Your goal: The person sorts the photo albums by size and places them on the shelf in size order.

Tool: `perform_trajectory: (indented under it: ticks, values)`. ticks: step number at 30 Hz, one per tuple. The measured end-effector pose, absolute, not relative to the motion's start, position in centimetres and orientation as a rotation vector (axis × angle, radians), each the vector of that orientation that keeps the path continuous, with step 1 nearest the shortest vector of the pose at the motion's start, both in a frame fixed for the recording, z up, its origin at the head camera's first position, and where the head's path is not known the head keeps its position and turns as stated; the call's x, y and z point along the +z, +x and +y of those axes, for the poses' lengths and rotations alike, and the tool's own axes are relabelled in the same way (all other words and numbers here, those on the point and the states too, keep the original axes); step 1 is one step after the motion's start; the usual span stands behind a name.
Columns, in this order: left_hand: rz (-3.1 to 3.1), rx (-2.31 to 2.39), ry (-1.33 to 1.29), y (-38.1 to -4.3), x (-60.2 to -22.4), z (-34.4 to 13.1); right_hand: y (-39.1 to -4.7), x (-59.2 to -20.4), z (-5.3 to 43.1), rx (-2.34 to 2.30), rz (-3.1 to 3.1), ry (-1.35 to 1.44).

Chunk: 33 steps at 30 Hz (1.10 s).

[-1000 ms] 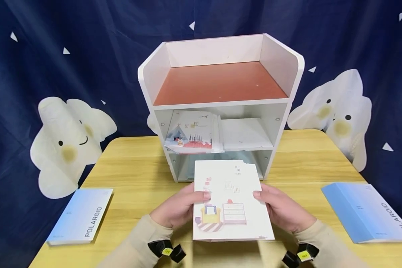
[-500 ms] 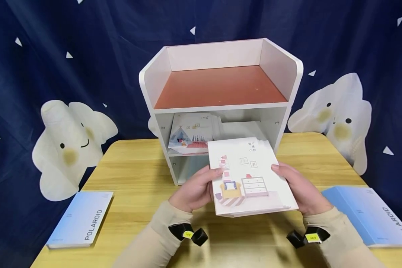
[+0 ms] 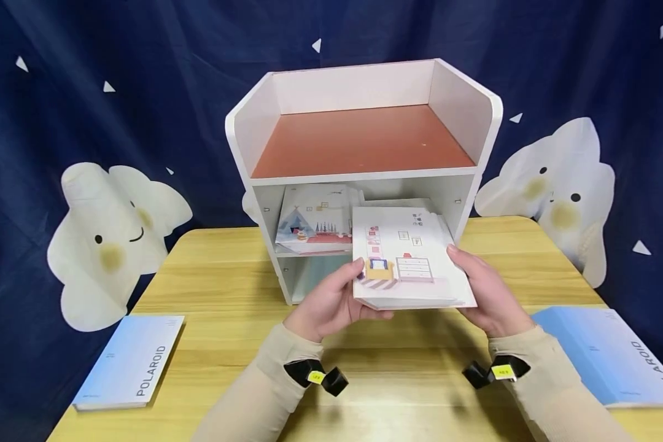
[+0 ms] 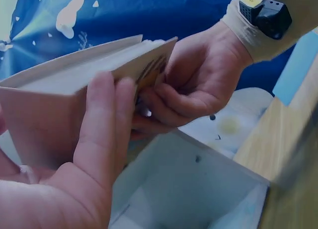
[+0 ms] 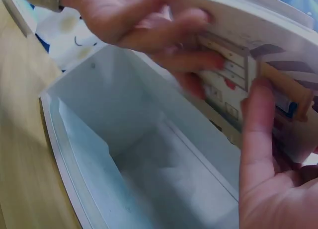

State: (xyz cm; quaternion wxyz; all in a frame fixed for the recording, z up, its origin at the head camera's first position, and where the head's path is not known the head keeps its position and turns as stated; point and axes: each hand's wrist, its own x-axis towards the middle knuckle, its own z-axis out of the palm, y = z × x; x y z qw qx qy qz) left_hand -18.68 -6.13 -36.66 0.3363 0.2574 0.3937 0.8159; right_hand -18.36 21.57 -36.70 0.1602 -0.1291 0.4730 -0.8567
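Observation:
Both hands hold a thick white book (image 3: 417,255) in front of the right half of the shelf unit's middle compartment. Its cover has a drawn armchair and chest of drawers, seen close in the right wrist view. My left hand (image 3: 331,304) grips the book's left edge, thumb on top and fingers underneath. On the opposite edge, my right hand (image 3: 492,298) holds it the same way. A similar white book (image 3: 315,212) with a tent drawing lies flat in the compartment's left side. Behind the held book, another white item is mostly hidden.
The white shelf unit (image 3: 239,147) with a reddish-brown top board (image 3: 364,141) stands on the wooden table (image 3: 221,264). A blue-white POLAROID book (image 3: 129,362) lies at left, another POLAROID book (image 3: 613,356) at right. Behind hangs a dark blue curtain (image 3: 199,49).
Both hands have carried the book forward and to the right, from low in front of the shelf unit up to its middle compartment. The POLAROID books have stayed put.

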Motion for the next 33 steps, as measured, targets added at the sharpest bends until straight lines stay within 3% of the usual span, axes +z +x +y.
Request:
perform_trajectory:
  ticks: [4,8,14,18,21,33]
  values:
    - [1.023,2.061,0.681,-18.5,-36.8,-6.3,-18.7,-36.9,22.4,-2.299,1.545,-0.411]
    - [1.026,2.066,0.675,-18.4,-36.8,-6.1,-18.1,-35.5,24.1,-1.903,2.161,-0.433]
    - [1.024,2.075,0.666,-18.5,-36.9,-6.0,-13.7,-31.2,24.6,-1.398,2.853,-0.660]
    - [1.003,2.096,0.686,-18.7,-37.1,-6.1,-10.9,-30.2,21.9,-1.157,2.908,-1.097]
    - [1.004,2.107,0.704,-18.7,-37.0,-6.2,-10.2,-30.5,19.7,-1.027,2.874,-1.253]
    - [1.030,2.123,0.688,-18.9,-37.1,-6.3,-10.3,-32.0,17.3,-0.986,2.954,-1.270]
